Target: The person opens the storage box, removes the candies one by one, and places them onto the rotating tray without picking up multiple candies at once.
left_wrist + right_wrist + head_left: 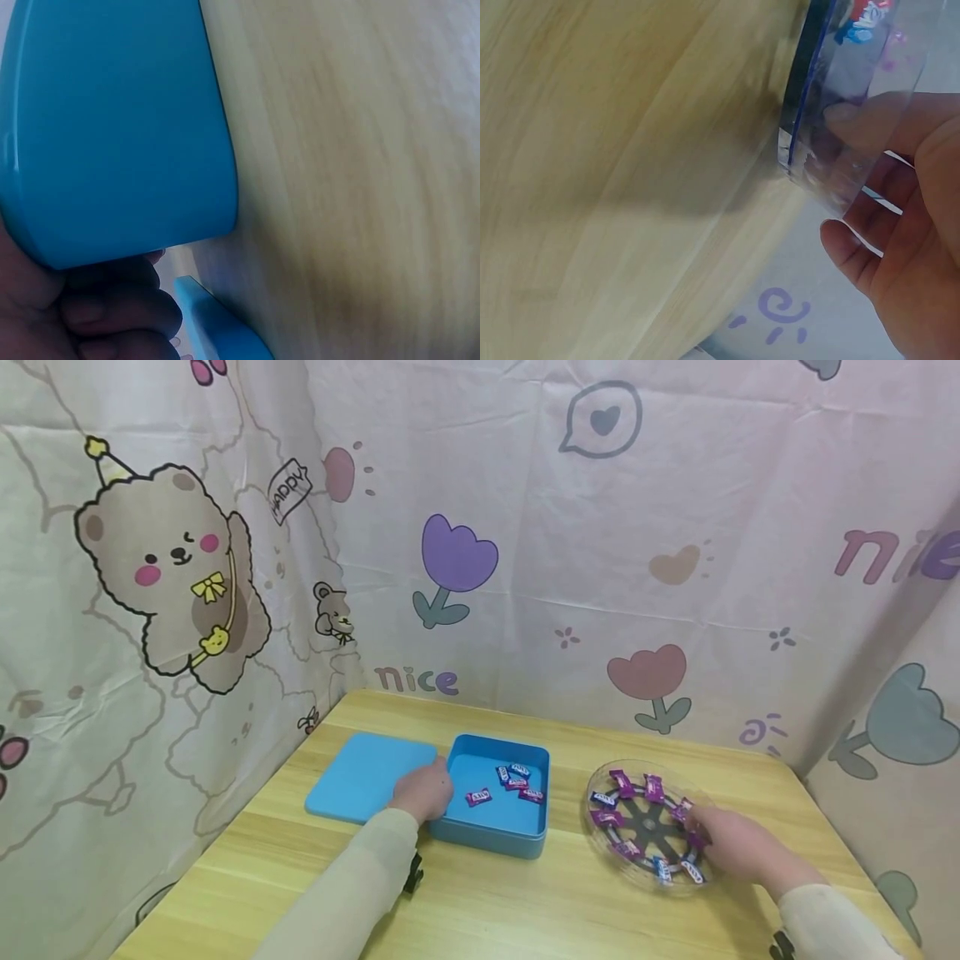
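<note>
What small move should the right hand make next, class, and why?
Probably pinch one wrapped candy and lift it clear: the right hand rests on the clear round tray among candies, while the left hand steadies the open blue box.

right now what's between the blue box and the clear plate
Only a bare strip of the wooden table separates the blue box from the clear plate, as the head view shows.

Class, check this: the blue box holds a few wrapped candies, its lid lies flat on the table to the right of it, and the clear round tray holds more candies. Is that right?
Not quite. The head view shows the lid lying flat to the left of the blue box, not the right. The rest stands: the box holds a few wrapped candies, and the clear round tray holds more.
</note>
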Tool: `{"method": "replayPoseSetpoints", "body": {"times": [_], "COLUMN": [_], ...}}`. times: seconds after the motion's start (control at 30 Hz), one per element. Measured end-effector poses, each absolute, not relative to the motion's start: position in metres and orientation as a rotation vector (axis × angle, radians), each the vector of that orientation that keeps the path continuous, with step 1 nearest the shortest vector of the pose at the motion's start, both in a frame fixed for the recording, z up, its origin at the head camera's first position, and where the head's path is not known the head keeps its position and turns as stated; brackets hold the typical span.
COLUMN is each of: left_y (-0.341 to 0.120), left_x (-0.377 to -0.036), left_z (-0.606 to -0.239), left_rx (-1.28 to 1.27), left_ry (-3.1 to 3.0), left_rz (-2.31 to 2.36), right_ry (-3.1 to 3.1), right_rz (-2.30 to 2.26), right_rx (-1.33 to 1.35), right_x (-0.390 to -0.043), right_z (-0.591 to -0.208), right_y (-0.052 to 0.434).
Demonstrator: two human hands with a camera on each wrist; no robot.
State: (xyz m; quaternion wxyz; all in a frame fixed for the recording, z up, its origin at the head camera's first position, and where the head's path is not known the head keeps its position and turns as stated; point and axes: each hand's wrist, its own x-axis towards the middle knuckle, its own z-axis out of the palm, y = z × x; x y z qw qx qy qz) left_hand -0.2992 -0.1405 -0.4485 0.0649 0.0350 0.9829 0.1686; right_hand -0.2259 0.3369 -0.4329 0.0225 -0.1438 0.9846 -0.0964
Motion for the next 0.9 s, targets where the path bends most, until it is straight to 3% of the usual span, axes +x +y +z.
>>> {"method": "replayPoseSetpoints", "body": {"times": [0.9], "left_y": [-0.141], "left_x": [-0.297], "left_z": [-0.447], "left_rx": [0.109], "left_ry": [2.967], "left_rz": [0.535], "right_ry": [3.177], "right_rz": [-0.33], "right_rx": [-0.504], "right_x": [-0.223], "right_z": [-0.437], "right_y": [0.338]}}
